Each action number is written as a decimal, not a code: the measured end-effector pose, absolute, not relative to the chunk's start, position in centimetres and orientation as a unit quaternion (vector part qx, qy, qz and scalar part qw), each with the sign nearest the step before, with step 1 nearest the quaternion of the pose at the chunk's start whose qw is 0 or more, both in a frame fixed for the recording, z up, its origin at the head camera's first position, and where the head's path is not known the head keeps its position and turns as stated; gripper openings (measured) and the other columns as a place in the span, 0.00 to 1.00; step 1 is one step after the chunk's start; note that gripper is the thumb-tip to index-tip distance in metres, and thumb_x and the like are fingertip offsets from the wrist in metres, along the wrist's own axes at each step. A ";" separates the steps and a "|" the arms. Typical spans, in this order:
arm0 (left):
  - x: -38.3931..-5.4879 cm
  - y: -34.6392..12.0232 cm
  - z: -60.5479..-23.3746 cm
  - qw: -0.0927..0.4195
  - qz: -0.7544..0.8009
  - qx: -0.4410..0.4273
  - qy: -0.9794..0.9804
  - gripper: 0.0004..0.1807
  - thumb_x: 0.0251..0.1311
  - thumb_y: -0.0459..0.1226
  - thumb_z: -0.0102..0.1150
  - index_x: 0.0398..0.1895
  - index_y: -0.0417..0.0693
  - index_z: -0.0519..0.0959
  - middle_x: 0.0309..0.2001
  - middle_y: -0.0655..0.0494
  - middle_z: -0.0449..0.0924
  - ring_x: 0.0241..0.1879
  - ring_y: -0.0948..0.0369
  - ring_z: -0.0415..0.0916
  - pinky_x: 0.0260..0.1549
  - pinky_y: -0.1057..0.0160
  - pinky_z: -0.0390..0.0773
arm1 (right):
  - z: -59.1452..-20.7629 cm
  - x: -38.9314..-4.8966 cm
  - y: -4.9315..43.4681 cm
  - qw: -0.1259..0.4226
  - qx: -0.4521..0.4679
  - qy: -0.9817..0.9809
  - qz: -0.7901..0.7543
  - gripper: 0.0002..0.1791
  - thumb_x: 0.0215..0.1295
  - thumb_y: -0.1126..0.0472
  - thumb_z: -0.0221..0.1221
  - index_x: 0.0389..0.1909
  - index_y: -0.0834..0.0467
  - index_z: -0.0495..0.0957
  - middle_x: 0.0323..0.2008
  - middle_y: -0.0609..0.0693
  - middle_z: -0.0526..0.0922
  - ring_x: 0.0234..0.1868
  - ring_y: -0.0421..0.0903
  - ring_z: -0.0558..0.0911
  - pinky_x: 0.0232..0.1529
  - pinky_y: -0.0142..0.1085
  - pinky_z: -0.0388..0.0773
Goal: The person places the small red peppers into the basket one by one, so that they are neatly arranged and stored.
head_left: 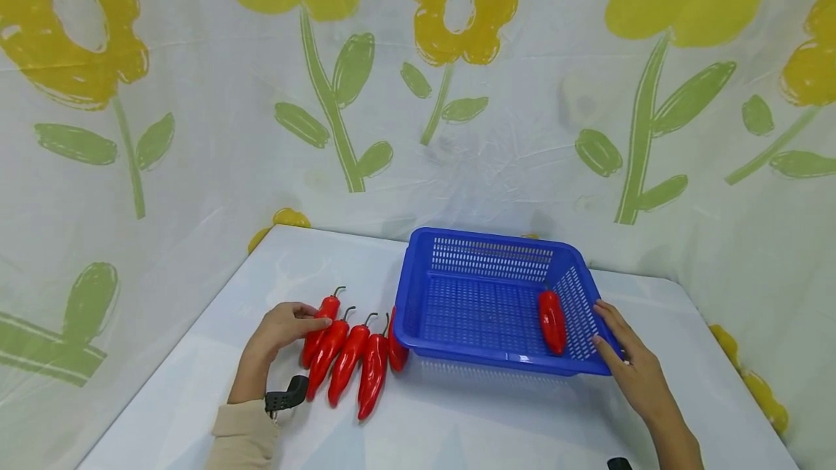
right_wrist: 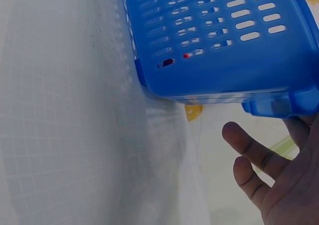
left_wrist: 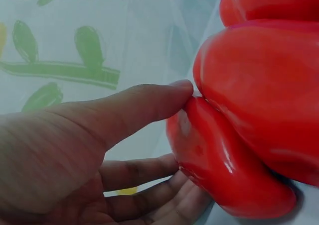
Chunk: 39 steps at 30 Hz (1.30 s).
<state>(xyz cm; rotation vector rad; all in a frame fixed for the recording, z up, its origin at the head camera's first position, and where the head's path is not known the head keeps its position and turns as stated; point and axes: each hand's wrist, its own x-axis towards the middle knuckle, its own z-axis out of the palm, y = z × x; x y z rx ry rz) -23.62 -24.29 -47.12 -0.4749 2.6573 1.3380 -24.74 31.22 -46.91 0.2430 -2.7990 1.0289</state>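
Note:
My left hand (head_left: 282, 328) pinches the leftmost red chili pepper (head_left: 310, 349) of a row, near its stem end. In the left wrist view the thumb lies along the top of this pepper (left_wrist: 214, 155), with the other fingers on its far side. Several more red peppers (head_left: 349, 365) lie side by side to its right, green stems pointing away from me. At the right end of a blue plastic basket (head_left: 483, 360), my right hand (head_left: 636, 368) grips the rim with thumb and fingers. Two of its fingers extend freely below the rim in the right wrist view. One red pepper (head_left: 552, 321) lies inside the basket.
The white table (head_left: 496, 426) carries the peppers and basket, and its back edge meets a flower-printed cloth (head_left: 509, 129). Partly behind the basket's left side sits the rightmost loose pepper (head_left: 396, 354). A black strap (head_left: 287, 394) is on the left wrist.

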 end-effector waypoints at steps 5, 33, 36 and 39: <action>-23.7 -24.3 -47.1 0.065 0.437 -0.161 0.882 0.32 0.53 0.47 0.72 0.54 0.33 0.78 0.47 0.40 0.80 0.46 0.47 0.76 0.43 0.46 0.82 | -46.9 -24.7 31.3 0.081 0.081 -0.931 0.347 0.34 0.77 0.47 0.49 0.80 0.44 0.50 0.78 0.57 0.51 0.72 0.71 0.56 0.54 0.72 0.65; -23.4 -23.5 -44.7 0.027 0.485 -0.135 0.864 0.36 0.60 0.54 0.65 0.63 0.38 0.74 0.59 0.37 0.75 0.57 0.42 0.70 0.52 0.38 0.75 | -47.2 -24.8 31.1 0.090 0.082 -0.927 0.354 0.34 0.77 0.48 0.49 0.80 0.47 0.52 0.78 0.57 0.52 0.72 0.71 0.58 0.56 0.71 0.66; -23.4 -23.0 -44.3 0.023 0.493 -0.128 0.860 0.35 0.61 0.53 0.65 0.64 0.39 0.74 0.60 0.38 0.74 0.59 0.42 0.70 0.54 0.37 0.74 | -47.2 -24.8 31.2 0.091 0.084 -0.926 0.356 0.34 0.77 0.48 0.49 0.80 0.47 0.52 0.78 0.57 0.52 0.72 0.71 0.57 0.56 0.71 0.65; -23.5 -22.3 -44.1 0.016 0.504 -0.118 0.855 0.35 0.60 0.53 0.66 0.64 0.39 0.74 0.59 0.39 0.75 0.58 0.43 0.71 0.56 0.37 0.73 | -47.4 -24.8 31.2 0.090 0.084 -0.926 0.356 0.34 0.77 0.48 0.49 0.80 0.46 0.52 0.78 0.57 0.52 0.72 0.71 0.57 0.57 0.70 0.65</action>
